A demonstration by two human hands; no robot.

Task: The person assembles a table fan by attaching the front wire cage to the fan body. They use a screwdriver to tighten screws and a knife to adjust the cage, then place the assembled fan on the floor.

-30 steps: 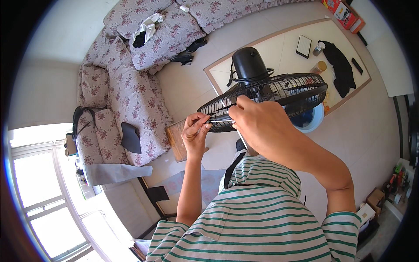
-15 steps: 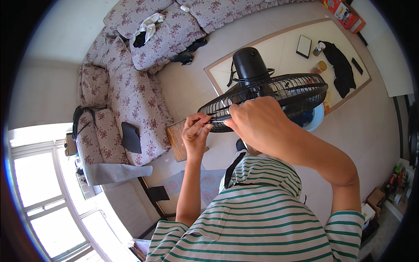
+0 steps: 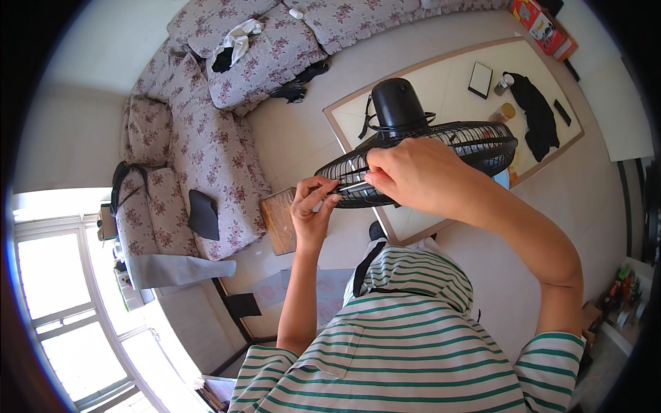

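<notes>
A black standing fan (image 3: 475,139) with a wire cage is in front of me, its round motor housing (image 3: 396,100) on the far side. At the left part of the cage rim, my left hand (image 3: 314,206) pinches with thumb and fingers; what lies between the fingertips is too small to make out. My right hand (image 3: 420,171) is closed on a thin, pale, straight rod (image 3: 353,186), possibly a screwdriver shaft. The rod runs along the rim toward my left fingertips. My right hand hides part of the cage.
Beyond the fan, a low table (image 3: 441,89) holds a white-faced tablet-like thing (image 3: 480,79), jars (image 3: 503,112) and a black cloth (image 3: 533,117). A flowered sofa (image 3: 206,148) lines the left and back. A wooden stool (image 3: 279,221) stands left of the fan.
My right hand has drawn slightly right and up, away from the left one. More of the pale rod shows between them. The blue basin behind the fan is now mostly hidden.
</notes>
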